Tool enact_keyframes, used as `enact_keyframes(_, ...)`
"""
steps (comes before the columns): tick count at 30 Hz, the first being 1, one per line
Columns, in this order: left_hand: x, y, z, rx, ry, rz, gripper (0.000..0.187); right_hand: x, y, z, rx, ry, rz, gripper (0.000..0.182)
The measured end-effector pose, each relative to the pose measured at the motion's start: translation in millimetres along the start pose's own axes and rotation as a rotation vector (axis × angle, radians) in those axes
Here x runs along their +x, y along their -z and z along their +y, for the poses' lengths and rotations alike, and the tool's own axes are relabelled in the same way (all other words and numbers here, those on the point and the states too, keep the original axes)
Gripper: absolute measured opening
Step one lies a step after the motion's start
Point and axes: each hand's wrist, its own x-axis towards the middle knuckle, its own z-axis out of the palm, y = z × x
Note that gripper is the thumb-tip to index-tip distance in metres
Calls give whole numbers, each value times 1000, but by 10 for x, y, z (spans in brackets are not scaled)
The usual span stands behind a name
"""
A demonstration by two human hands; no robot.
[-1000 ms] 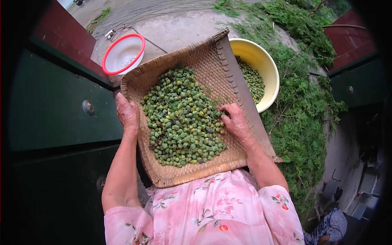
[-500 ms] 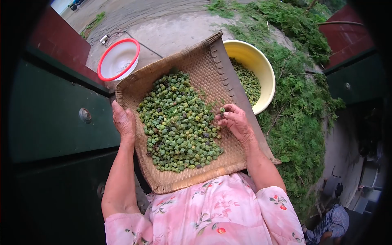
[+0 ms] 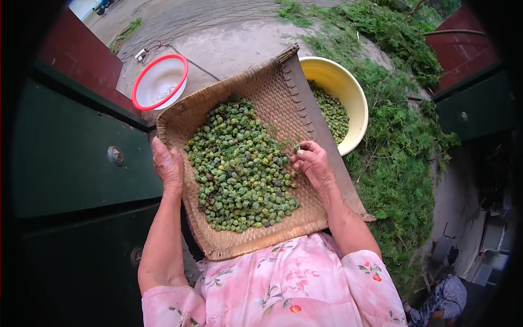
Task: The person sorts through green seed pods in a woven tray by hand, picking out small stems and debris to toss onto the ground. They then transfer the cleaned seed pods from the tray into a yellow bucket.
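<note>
Left hand [image 3: 169, 167] gripping, right hand [image 3: 312, 164] pinching

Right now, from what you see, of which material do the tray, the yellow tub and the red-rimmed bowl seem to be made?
Tray: dull woven plant strips, perhaps bamboo; the weave shows.
Yellow tub: probably plastic; smooth, evenly coloured, slightly shiny.
Red-rimmed bowl: likely plastic too; smooth white wall, bright even rim.
</note>
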Motion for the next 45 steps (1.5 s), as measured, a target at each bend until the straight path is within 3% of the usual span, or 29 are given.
enact_keyframes(4,18,-78,-84,-8,4,9,34,-64,-137,-131,158,8,34,18)
enact_keyframes(7,15,-54,-64,-3,17,-8,35,27,-7,-75,70,7,-44,16)
enact_keyframes(10,16,-36,-37,2,10,-10,36,59,-69,-57,-599,-3,103,15)
enact_keyframes(13,16,-37,-46,3,12,-17,37,201,-24,90,-1190,578,122,17)
enact_keyframes(16,10,-50,-58,13,-8,-2,38,283,2,162,-1316,505,90,20)
enact_keyframes(19,11,-29,-37,2,-5,-9,38,290,5,162,-1167,479,149,16)
enact_keyframes(22,13,-60,-76,-4,-7,5,38,194,86,-76,-244,-8,59,11)
enact_keyframes(25,8,-11,1,0,24,-24,38,61,87,-210,208,43,-3,10)
enact_keyframes(29,18,-1,-5,-10,21,-45,41,125,301,-189,216,27,-91,13)
enact_keyframes(32,18,-55,-86,14,-14,-13,43,30,40,-240,-661,-6,134,16)
enact_keyframes(35,32,-70,-119,8,-2,-33,45,104,154,51,-1218,585,-11,19)
enact_keyframes(39,31,-34,-61,14,25,-55,45,150,126,153,-1370,552,50,12)
enact_keyframes(42,37,-50,-78,27,15,-42,44,86,83,-25,-1099,452,59,9)
enact_keyframes(45,8,-73,-90,19,-4,-19,42,-14,139,-172,-144,-48,-7,8)
